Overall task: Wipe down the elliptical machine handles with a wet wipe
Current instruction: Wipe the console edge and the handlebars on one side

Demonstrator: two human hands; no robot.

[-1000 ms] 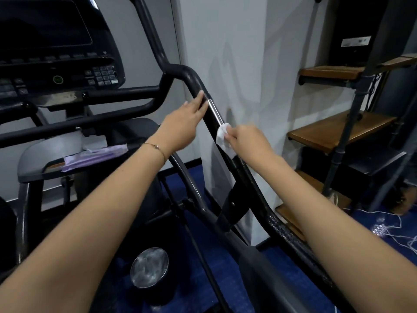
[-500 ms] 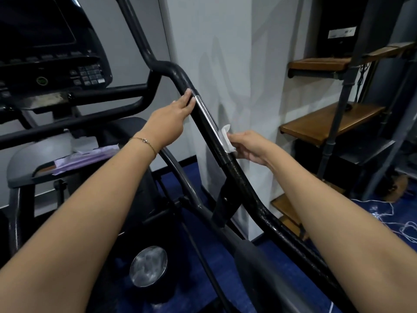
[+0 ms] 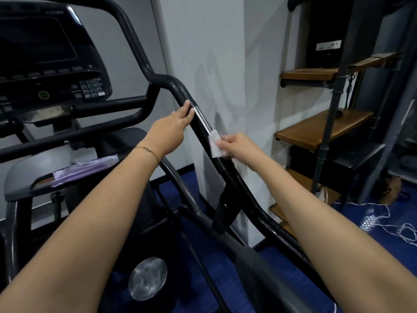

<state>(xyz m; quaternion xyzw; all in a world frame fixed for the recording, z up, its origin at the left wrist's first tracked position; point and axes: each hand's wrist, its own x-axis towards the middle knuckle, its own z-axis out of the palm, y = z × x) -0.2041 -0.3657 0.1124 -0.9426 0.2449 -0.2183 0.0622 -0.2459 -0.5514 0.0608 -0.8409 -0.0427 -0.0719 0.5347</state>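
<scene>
The elliptical's black right handle (image 3: 239, 186) slopes down from the upper middle to the lower right, with a silver sensor strip (image 3: 201, 118) on it. My left hand (image 3: 172, 128) rests on the handle just above the strip, fingers straight along the bar. My right hand (image 3: 237, 146) pinches a small white wet wipe (image 3: 214, 144) and presses it against the handle just below the silver strip.
The console (image 3: 52, 59) with keypad sits at the upper left, over a tray holding a purple packet (image 3: 85, 169). A white wall corner (image 3: 203, 64) stands right behind the handle. Wooden shelves (image 3: 322, 129) on a metal frame stand at right; white cables (image 3: 394, 227) lie on the blue floor.
My right hand with the wipe has shifted a little along the handle below the silver strip. The left hand keeps its place on the bar; the camera view has shifted slightly.
</scene>
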